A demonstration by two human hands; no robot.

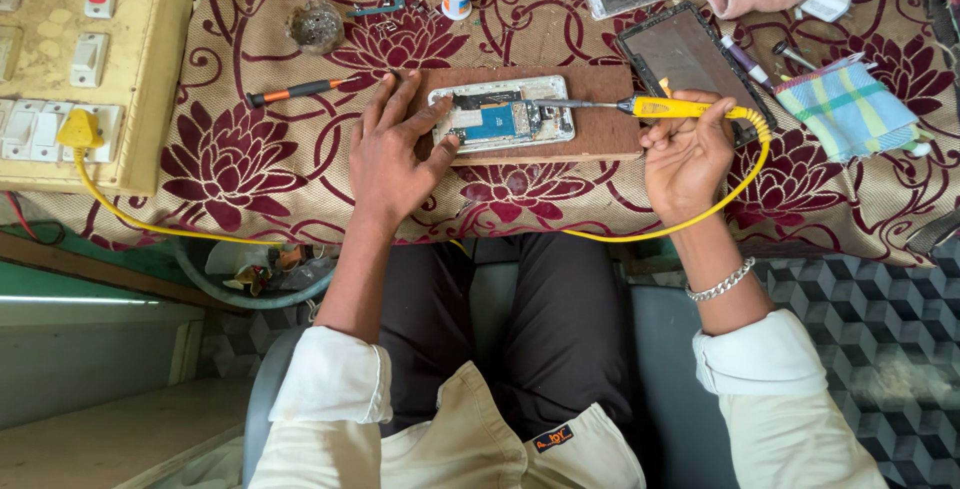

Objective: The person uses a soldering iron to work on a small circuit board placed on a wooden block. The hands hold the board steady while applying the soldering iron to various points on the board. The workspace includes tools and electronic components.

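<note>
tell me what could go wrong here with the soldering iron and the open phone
1. The left hand steadies the opened phone close to the soldering iron tip; a slip might burn a finger.
2. The iron's yellow cord loops off the table edge past the right hand; a snag could jerk the tip across the board.

The left hand (392,154) steadies an opened phone (503,114) on a wooden board (600,134); the right hand (686,154) holds a yellow soldering iron (672,107) to it.
</note>
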